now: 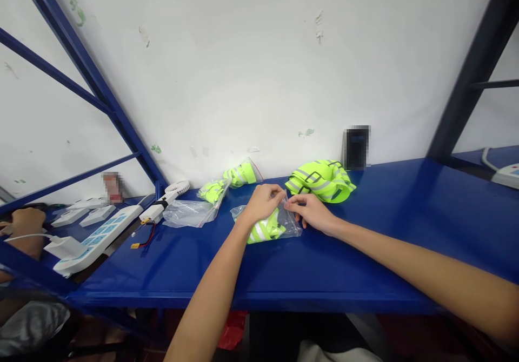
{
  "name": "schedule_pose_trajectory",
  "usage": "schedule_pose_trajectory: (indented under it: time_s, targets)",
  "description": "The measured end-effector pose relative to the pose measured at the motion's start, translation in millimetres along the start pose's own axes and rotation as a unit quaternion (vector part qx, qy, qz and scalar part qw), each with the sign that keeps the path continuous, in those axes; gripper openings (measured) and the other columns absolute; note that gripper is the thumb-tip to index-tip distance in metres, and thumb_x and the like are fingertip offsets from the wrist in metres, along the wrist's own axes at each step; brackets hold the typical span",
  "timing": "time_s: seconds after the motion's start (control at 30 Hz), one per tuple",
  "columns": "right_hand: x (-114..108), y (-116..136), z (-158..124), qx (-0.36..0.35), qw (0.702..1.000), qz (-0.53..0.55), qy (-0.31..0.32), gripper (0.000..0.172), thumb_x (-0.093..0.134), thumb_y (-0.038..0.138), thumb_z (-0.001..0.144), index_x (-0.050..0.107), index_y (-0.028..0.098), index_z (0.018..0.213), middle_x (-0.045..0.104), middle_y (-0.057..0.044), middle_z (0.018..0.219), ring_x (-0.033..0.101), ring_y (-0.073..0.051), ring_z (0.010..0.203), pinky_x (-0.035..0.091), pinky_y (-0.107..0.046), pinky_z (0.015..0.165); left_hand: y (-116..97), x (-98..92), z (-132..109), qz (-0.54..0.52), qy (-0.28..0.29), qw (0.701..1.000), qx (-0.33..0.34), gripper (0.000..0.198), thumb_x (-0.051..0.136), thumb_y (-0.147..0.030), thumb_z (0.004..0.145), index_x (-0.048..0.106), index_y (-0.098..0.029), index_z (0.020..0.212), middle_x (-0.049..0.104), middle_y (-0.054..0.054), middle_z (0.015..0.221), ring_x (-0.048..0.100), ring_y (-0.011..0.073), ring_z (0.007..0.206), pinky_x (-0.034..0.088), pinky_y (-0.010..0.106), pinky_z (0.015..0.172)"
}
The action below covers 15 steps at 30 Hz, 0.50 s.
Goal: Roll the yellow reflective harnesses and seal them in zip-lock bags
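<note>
A clear plastic zip bag (291,225) lies on the blue table, with a folded neon-yellow reflective strap or vest (265,228) inside it. My left hand (265,201) pinches the bag's top edge, its fingers closed. Close beside it, my right hand (311,210) grips the same edge between thumb and forefinger. Just behind my hands sits a loose heap of neon-yellow reflective webbing (320,179) with dark buckles. Farther left are a bagged neon-yellow bundle (213,190), another neon-yellow roll (243,174) and a flat clear bag (184,213).
A small white fan (177,189) and a wired connector (141,243) lie at the left of the blue table (324,275). Beyond the frame post are a power strip (99,240) and another person's hand (28,229). A blurred dark device (356,148) leans on the wall.
</note>
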State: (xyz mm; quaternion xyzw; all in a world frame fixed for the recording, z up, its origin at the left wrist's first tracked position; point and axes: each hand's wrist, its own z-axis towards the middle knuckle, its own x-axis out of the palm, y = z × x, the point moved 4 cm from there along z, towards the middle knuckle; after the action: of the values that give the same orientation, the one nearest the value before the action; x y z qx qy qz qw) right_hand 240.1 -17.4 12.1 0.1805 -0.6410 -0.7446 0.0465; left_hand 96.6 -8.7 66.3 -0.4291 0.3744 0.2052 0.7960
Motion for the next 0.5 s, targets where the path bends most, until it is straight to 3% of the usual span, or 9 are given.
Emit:
schedule_pose_trajectory:
  time_s: [0.2, 0.5]
  targets:
    - [2.1, 0.1, 4.0, -0.060, 0.998, 0.010, -0.007, 0.037, 0.067, 0.051, 0.074, 0.065, 0.016, 0.081, 0.053, 0.002, 0.064, 0.044, -0.011, 0.054, 0.038, -0.024, 0.050, -2.9, -0.4, -0.2, -0.025, 0.010, 1.000, -0.003, 0.031, 0.041, -0.032, 0.088, 0.067, -0.016, 0.082, 0.067, 0.002, 0.076, 0.057, 0.0149, 0.067, 0.041, 0.025, 0.064]
    - [3.3, -6.0, 4.7, -0.089, 0.996, 0.006, 0.012, 0.031, 0.055, 0.048, 0.084, 0.060, 0.018, 0.085, 0.056, 0.000, 0.074, 0.050, -0.014, 0.064, 0.042, -0.027, 0.061, 0.7, 0.4, 1.5, -0.044, 0.003, 0.999, 0.031, 0.027, 0.044, -0.034, 0.089, 0.065, -0.016, 0.088, 0.069, 0.004, 0.086, 0.059, 0.0148, 0.073, 0.044, 0.025, 0.069]
